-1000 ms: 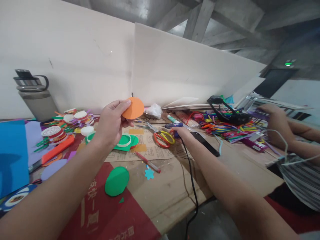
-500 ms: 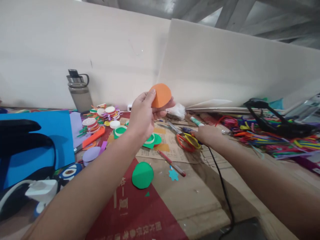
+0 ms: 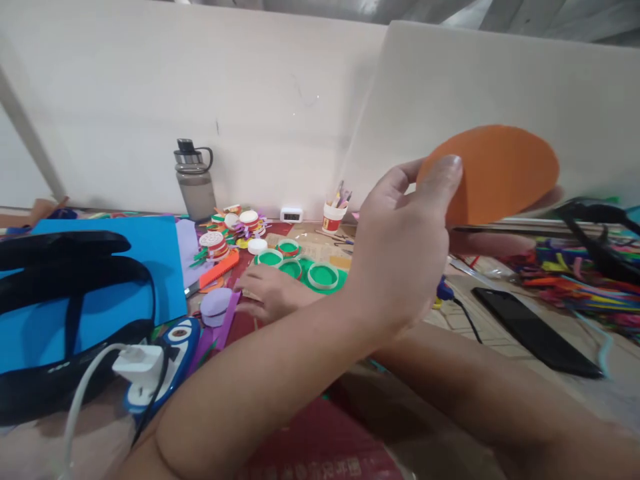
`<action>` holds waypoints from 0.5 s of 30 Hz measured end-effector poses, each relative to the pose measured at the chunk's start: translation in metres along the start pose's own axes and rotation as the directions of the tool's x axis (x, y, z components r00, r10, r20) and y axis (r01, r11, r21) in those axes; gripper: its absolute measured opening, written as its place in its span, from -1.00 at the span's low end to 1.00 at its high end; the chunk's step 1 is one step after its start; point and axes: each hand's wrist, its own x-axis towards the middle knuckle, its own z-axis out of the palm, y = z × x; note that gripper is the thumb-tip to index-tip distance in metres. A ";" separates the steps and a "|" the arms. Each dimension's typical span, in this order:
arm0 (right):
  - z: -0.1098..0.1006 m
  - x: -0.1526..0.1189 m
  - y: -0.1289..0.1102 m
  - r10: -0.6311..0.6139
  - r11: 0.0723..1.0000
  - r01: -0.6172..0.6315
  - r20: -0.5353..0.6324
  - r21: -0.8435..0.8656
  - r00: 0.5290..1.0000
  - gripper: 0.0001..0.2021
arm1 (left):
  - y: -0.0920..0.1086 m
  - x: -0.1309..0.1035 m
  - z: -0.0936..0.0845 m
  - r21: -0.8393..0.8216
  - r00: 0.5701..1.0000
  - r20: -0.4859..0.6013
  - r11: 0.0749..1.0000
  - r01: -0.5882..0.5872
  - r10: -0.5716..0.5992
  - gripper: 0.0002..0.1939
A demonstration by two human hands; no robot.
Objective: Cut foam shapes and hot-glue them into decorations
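One orange disc (image 3: pixel 500 175) pinched in left hand (image 3: pixel 407 247) | right hand (image 3: pixel 273 293), fingers parted, left of that grip, near purple strip (image 3: pixel 228 323)

— Which finishes are presented by the sheet materials?
— A smooth, matt surface is shown by the orange disc (image 3: pixel 500 175), apparently paper; a flat, matt blue is shown by the sheet (image 3: pixel 127 263).
— And the containers?
— Translucent, smooth plastic is seen in the bottle body (image 3: pixel 197 197) – its collar (image 3: pixel 189 159) is banded in shiny, metal-like silver. A glossy black face is presented by the phone (image 3: pixel 535 327); glossy white plastic, by the charger (image 3: pixel 140 363).
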 end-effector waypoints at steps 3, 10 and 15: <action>0.024 0.027 -0.005 -0.010 0.998 0.014 0.066 -0.068 0.998 -0.51 | 0.003 0.002 -0.003 -0.012 1.000 -0.006 1.000 -0.015 0.015 -0.65; 0.048 0.048 -0.015 0.216 0.955 -0.153 0.241 -0.254 0.946 -0.31 | 0.009 0.001 -0.001 -0.119 0.997 0.059 0.992 -0.044 0.052 -0.76; 0.057 0.052 -0.020 0.219 0.900 -0.092 0.258 -0.425 0.941 -0.64 | 0.011 0.002 -0.001 -0.186 0.994 0.098 0.982 -0.038 0.057 -0.80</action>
